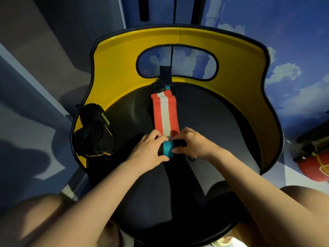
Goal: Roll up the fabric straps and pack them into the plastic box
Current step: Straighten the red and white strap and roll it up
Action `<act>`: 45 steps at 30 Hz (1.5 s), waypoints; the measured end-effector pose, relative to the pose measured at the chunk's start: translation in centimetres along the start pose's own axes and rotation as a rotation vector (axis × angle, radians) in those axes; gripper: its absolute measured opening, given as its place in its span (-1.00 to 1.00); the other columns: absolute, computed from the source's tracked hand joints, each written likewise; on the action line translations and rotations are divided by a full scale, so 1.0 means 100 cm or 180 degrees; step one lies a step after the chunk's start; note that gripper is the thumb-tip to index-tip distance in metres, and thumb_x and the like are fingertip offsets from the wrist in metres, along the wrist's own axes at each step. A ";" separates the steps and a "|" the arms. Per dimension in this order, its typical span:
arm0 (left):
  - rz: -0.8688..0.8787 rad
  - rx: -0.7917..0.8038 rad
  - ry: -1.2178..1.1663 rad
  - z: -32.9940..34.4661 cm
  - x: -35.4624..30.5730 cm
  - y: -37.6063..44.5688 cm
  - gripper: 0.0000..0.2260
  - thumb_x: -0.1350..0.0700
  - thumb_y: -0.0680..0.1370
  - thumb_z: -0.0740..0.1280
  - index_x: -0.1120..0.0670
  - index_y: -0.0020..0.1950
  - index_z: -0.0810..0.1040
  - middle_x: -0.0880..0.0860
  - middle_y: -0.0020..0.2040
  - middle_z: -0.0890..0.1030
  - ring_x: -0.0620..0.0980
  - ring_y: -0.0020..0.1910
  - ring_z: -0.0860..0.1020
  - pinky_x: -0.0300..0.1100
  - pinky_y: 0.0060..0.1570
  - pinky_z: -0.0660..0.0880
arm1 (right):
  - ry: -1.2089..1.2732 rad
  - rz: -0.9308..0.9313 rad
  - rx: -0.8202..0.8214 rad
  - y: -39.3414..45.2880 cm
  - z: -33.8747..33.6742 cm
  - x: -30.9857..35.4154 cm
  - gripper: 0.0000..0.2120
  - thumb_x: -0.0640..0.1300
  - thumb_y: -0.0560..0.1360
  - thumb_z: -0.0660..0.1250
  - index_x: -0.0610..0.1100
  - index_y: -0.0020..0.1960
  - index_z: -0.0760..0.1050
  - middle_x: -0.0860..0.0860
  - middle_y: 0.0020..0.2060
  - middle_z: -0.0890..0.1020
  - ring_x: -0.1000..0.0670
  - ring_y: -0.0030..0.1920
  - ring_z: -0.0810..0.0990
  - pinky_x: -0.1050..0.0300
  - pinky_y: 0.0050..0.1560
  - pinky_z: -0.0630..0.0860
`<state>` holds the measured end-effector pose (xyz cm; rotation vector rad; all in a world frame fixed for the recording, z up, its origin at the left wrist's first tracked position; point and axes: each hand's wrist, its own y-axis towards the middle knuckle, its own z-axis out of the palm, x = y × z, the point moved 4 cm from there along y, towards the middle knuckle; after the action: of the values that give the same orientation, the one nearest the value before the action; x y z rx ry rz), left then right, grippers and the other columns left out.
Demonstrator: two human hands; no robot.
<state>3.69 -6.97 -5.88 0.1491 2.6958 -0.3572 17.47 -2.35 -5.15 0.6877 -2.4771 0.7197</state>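
— Two hands on one strap?
— Yes: the left hand [148,150] and right hand [191,144] pinch the rolled end [168,148], level with each other.
— And the rest?
— The orange-and-white strap [164,113] runs straight away from the fingers along the dark seat [213,122]; yellow chair back [124,68] beyond, black straps [94,132] left. No box visible.

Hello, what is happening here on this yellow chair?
A person is rolling up a fabric strap on the dark seat of a yellow chair. The left hand and the right hand both grip the rolled end, which shows black and teal; the red and white part lies flat, stretching toward the backrest. A black strap bundle with green lettering lies at the seat's left edge. No plastic box is in view.
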 end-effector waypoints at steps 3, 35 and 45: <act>-0.0095 0.0171 -0.0366 -0.003 0.006 0.007 -0.42 -0.06 0.46 0.41 0.05 0.42 0.32 -0.08 0.31 0.29 -0.06 0.31 0.31 -0.14 0.27 0.37 | -0.0290 -0.0250 -0.0596 -0.004 0.000 0.005 -0.61 -0.03 0.51 0.34 -0.03 0.31 0.42 -0.02 0.16 0.42 -0.03 0.18 0.45 0.07 0.19 0.48; 0.0071 0.0278 -0.0448 -0.010 0.022 0.015 -0.51 -0.12 0.46 0.37 -0.06 0.34 0.34 -0.12 0.25 0.38 -0.12 0.22 0.41 -0.21 0.19 0.42 | -0.0126 -0.0622 -0.0876 -0.014 0.008 -0.013 -0.43 0.01 0.45 0.41 0.04 0.41 0.31 0.07 0.28 0.43 0.04 0.26 0.44 0.08 0.28 0.46; 0.0034 -0.0054 -0.0311 -0.012 0.009 0.016 -0.45 -0.05 0.42 0.45 -0.11 0.32 0.27 -0.10 0.27 0.33 -0.09 0.27 0.37 -0.16 0.18 0.47 | 0.0495 -0.0269 -0.0577 -0.006 0.006 -0.019 -0.49 0.01 0.49 0.36 -0.01 0.40 0.34 0.08 0.26 0.46 0.10 0.24 0.46 0.26 0.29 0.40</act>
<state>2.68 -5.10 -5.56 0.1375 2.6001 -0.3298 19.12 -2.53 -6.38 0.6391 -2.3214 0.4903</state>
